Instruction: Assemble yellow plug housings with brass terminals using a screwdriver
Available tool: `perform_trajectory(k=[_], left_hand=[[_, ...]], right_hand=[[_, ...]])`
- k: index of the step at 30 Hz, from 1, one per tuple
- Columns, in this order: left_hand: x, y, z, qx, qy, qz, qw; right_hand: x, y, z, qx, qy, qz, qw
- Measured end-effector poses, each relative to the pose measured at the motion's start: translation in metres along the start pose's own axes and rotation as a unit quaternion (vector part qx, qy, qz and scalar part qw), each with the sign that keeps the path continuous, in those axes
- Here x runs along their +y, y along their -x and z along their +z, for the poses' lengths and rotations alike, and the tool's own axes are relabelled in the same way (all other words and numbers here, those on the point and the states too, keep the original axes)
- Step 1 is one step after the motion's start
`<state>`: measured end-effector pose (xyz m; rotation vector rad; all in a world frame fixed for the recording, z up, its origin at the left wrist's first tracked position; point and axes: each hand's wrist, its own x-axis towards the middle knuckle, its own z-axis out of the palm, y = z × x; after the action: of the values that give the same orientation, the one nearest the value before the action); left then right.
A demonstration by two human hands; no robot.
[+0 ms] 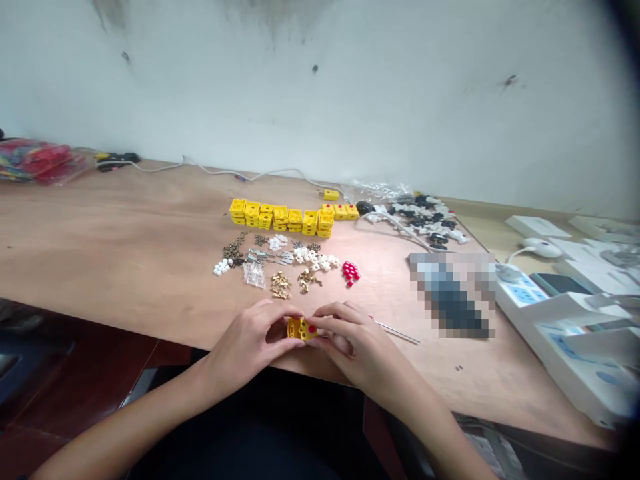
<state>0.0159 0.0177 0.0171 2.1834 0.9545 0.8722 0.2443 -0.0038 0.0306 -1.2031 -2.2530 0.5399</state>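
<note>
A small yellow plastic case (295, 329) is pinched between the left hand (260, 331) and right hand (347, 333), at the bench's near edge. Its left part looks hollow; its right part shows a round red button (312, 329) and dark round holes. Whether these parts are joined is unclear.

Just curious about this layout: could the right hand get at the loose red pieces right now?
Probably yes: the red pieces lie just beyond the right hand, with nothing visible between them. That hand is helping hold the yellow piece, though, so it may need to let go first.
</note>
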Motion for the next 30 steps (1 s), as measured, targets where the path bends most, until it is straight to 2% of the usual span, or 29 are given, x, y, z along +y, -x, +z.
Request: perform_trajectory(k=[11, 17, 22, 24, 25, 27, 30], left_hand=[[0.000, -0.002, -0.002, -0.003, -0.004, -0.020, 1.000], [-0.002, -0.001, 0.000, -0.007, -0.009, 0.006, 1.000], [0.000, 0.000, 0.003, -0.011, -0.024, 0.030, 0.999], [0.000, 0.001, 0.003, -0.008, -0.031, 0.030, 0.999], [0.000, 0.001, 0.004, -0.007, -0.033, 0.028, 0.999], [0.001, 0.001, 0.004, -0.007, -0.036, 0.024, 0.999], [0.003, 0.001, 0.005, -0.007, -0.045, 0.015, 0.999]], right_hand=[[-0.016, -0.008, -0.008, -0.069, 0.099, 0.030, 0.992], [-0.021, -0.019, -0.008, -0.103, 0.132, 0.071, 0.983], [-0.018, -0.020, -0.021, -0.085, 0.095, 0.037, 0.991], [-0.010, -0.011, -0.029, -0.042, 0.091, 0.009, 0.995], [-0.005, -0.005, -0.034, 0.001, 0.108, 0.007, 0.994], [0.009, 0.009, -0.039, 0.040, 0.158, 0.025, 0.986], [0.030, 0.028, -0.037, 0.029, 0.198, 0.051, 0.978]])
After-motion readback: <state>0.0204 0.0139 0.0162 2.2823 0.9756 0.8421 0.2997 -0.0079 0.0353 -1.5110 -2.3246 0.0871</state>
